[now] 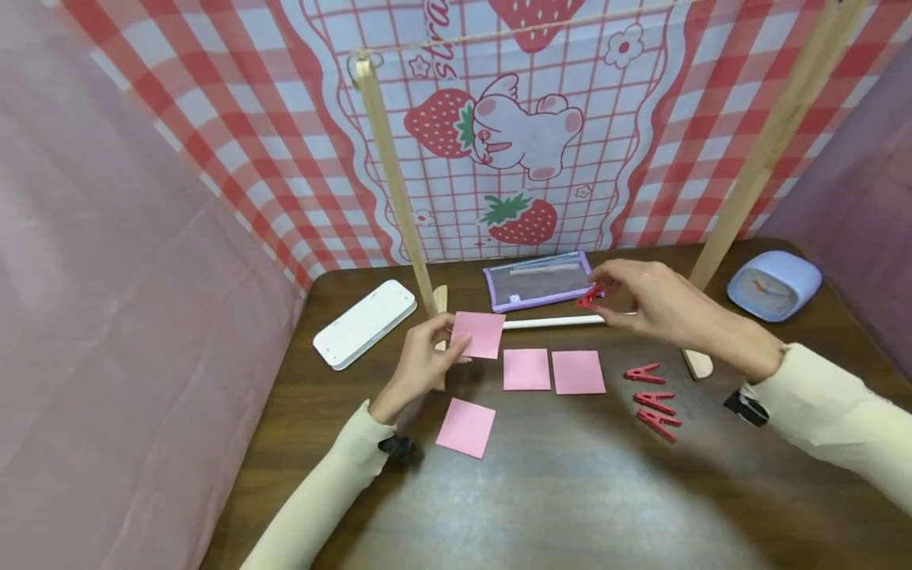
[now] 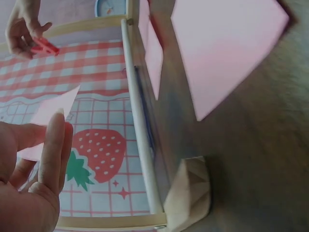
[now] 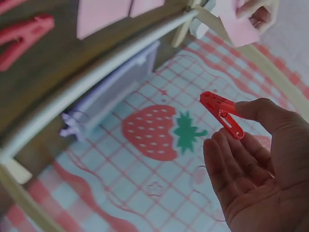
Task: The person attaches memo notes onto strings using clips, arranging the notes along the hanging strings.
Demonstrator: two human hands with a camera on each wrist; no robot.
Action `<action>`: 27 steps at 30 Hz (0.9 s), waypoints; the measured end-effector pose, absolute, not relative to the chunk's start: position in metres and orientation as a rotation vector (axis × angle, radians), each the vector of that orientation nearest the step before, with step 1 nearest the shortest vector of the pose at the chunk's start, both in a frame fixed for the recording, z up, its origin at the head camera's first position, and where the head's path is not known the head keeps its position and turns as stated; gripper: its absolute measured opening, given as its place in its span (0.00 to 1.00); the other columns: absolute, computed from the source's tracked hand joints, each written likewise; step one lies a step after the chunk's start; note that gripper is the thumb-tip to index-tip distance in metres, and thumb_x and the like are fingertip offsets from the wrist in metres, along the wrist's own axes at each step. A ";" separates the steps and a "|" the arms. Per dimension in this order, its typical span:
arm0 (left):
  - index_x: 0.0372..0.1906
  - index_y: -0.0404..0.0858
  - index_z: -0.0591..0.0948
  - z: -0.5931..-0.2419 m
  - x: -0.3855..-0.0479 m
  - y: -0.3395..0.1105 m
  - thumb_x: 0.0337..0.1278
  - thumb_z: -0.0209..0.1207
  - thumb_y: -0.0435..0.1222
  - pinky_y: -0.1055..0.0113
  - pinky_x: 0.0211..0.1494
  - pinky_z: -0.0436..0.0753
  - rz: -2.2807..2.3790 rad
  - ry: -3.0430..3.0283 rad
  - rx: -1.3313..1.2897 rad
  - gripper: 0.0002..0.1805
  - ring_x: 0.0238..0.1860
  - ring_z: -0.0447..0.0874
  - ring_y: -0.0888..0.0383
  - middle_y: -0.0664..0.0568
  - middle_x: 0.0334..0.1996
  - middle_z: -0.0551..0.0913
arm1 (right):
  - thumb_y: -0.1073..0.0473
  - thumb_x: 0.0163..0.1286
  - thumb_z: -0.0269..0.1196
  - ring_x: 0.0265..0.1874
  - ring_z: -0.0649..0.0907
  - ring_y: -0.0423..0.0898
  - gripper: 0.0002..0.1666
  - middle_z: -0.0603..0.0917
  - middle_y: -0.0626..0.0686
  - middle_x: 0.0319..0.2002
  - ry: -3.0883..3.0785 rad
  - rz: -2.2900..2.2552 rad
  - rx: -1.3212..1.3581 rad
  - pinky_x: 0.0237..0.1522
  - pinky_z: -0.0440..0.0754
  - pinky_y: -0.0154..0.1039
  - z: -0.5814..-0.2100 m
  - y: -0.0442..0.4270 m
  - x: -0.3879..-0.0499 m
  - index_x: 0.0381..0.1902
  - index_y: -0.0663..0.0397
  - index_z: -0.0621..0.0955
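My left hand (image 1: 422, 358) pinches a pink sticky note (image 1: 479, 334) by its left edge, lifted above the table beside the left wooden post. In the left wrist view the raised note (image 2: 50, 112) sits between thumb and fingers. Over on the right, my right hand (image 1: 651, 299) holds a red clothespin (image 1: 590, 298) between thumb and fingertips. The right wrist view shows this clothespin (image 3: 222, 113) up close. Two pink notes (image 1: 526, 370) (image 1: 578, 372) lie side by side on the table, and another note (image 1: 466, 428) lies nearer me. Several red clothespins (image 1: 654, 400) lie to the right.
A wooden frame with a left post (image 1: 395, 182), a right post (image 1: 777, 134) and a white bar (image 1: 552, 322) stands across the table. A string (image 1: 527, 28) runs between the post tops. Behind are a purple-edged pouch (image 1: 537, 283), a white case (image 1: 365, 324) and a blue clock (image 1: 774, 285).
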State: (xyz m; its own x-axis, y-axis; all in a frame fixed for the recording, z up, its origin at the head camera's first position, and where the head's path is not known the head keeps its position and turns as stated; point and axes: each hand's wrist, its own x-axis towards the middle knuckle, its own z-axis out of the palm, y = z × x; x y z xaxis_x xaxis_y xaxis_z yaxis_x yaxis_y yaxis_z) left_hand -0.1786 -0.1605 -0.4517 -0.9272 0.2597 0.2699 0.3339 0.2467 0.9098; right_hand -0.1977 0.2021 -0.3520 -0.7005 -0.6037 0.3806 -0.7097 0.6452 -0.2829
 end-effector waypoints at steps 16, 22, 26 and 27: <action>0.53 0.19 0.80 -0.431 -0.191 -0.150 0.68 0.62 0.23 0.66 0.43 0.93 -1.913 -2.131 -0.478 0.13 0.37 0.87 0.65 0.28 0.49 0.82 | 0.64 0.67 0.73 0.40 0.90 0.51 0.18 0.90 0.56 0.44 -2.480 0.728 1.185 0.33 0.92 0.43 -0.272 0.153 -0.214 0.53 0.61 0.85; 0.54 0.20 0.78 -0.418 -0.197 -0.145 0.68 0.61 0.22 0.63 0.48 0.93 -2.013 -1.995 -0.526 0.14 0.40 0.87 0.61 0.29 0.47 0.81 | 0.65 0.67 0.73 0.42 0.90 0.53 0.19 0.90 0.57 0.45 -2.363 0.761 1.209 0.40 0.91 0.50 -0.250 0.140 -0.219 0.54 0.62 0.85; 0.55 0.20 0.79 -0.408 -0.198 -0.137 0.67 0.63 0.23 0.59 0.48 0.93 -2.010 -1.938 -0.537 0.15 0.39 0.88 0.60 0.27 0.46 0.82 | 0.66 0.67 0.72 0.45 0.91 0.54 0.21 0.90 0.59 0.50 -2.384 0.778 1.186 0.48 0.91 0.51 -0.234 0.135 -0.220 0.57 0.63 0.83; 0.55 0.21 0.79 -0.405 -0.199 -0.135 0.66 0.63 0.23 0.57 0.48 0.93 -2.005 -1.926 -0.534 0.15 0.38 0.88 0.60 0.27 0.45 0.83 | 0.66 0.67 0.72 0.46 0.91 0.54 0.21 0.90 0.59 0.51 -2.392 0.784 1.176 0.50 0.91 0.50 -0.230 0.134 -0.219 0.57 0.63 0.83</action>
State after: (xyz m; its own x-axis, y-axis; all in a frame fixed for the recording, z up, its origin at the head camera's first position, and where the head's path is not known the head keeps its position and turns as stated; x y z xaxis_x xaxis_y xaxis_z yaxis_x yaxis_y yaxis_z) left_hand -0.1986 -0.1346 -0.4049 -0.8825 0.0340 0.4692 0.4674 -0.0488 0.8827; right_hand -0.2189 0.1344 -0.2300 -0.5881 -0.6049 0.5369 -0.8053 0.4994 -0.3194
